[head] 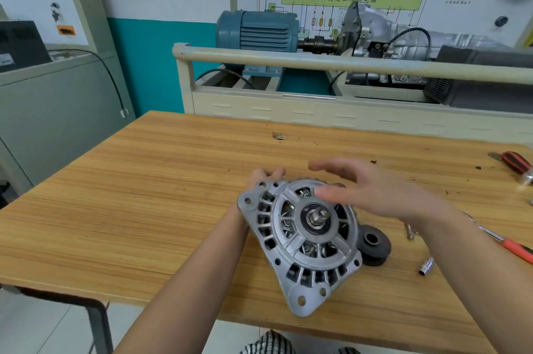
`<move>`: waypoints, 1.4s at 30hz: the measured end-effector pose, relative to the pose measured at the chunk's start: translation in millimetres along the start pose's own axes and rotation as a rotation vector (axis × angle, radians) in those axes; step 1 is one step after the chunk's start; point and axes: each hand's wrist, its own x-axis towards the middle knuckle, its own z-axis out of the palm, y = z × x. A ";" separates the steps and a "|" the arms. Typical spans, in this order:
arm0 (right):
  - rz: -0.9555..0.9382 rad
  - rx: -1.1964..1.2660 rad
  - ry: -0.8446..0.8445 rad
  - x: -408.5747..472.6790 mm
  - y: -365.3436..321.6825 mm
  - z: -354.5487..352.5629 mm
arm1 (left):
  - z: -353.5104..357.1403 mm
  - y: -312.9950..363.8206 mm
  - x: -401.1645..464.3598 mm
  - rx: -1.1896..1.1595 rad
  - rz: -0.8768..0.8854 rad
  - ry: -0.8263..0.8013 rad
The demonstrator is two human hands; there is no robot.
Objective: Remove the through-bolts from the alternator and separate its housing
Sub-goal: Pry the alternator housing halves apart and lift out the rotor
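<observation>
The silver alternator [300, 241] is tilted up off the wooden table [150, 195], its front face with the bare shaft toward me. My left hand [264, 176] reaches behind its upper left edge and grips the housing; only the fingertips show over the rim. My right hand [372, 189] hovers blurred just above the upper right of the alternator, fingers spread and straight, holding nothing. A black pulley [374, 244] lies on the table right beside the alternator. Thin metal bolts [409, 231] lie further right.
A small socket [426, 266] lies at the right near my forearm. An orange-handled tool [516, 249] and a red-and-black-handled tool [516, 163] lie near the right edge. A cream trolley [317, 114] with a blue motor [259, 30] stands behind the table.
</observation>
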 end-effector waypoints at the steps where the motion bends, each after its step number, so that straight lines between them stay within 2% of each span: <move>1: 0.020 0.052 0.010 -6.2 8.8 5.6 | -4.3 -3.2 1.0 -0.040 0.004 0.025; 4: 0.017 0.289 0.012 -13.5 20.8 27.9 | -16.7 -11.3 -6.1 -0.241 0.015 0.005; 7: -0.006 0.414 0.139 -10.8 26.7 45.6 | -24.3 -19.1 -19.5 -0.584 -0.066 -0.019; 10: -0.018 0.491 0.196 -11.5 30.7 52.3 | -38.8 -23.9 -31.2 -0.764 -0.116 -0.084; 12: -0.077 0.459 0.218 -16.5 32.1 53.5 | -51.2 -24.2 -41.1 -0.847 -0.108 -0.051; 14: -0.161 0.331 0.250 -20.2 31.0 55.0 | -61.8 -23.5 -53.3 -0.788 -0.056 -0.031; 18: -0.345 0.111 0.342 -21.5 21.2 63.1 | -67.0 -13.4 -81.0 -0.423 0.082 -0.040; 21: -0.388 0.089 0.443 -19.7 14.5 67.5 | -56.3 -5.9 -96.1 -0.237 0.131 -0.005; 28: -0.416 -0.029 0.685 -19.9 7.7 78.9 | -41.4 -9.4 -105.4 -0.108 0.196 0.117; 32: -0.311 0.059 0.775 -22.2 4.0 84.3 | -39.5 -9.8 -107.9 -0.083 0.212 0.123; 34: -0.278 0.085 0.743 -22.3 1.5 82.3 | -39.0 -8.7 -107.7 -0.070 0.203 0.133; 39: -0.381 0.020 0.366 -21.0 7.6 64.5 | -38.2 -7.0 -105.2 -0.057 0.169 0.127; 42: -0.407 -0.020 0.440 -20.6 11.5 66.3 | -38.3 -6.5 -105.5 -0.019 0.153 0.147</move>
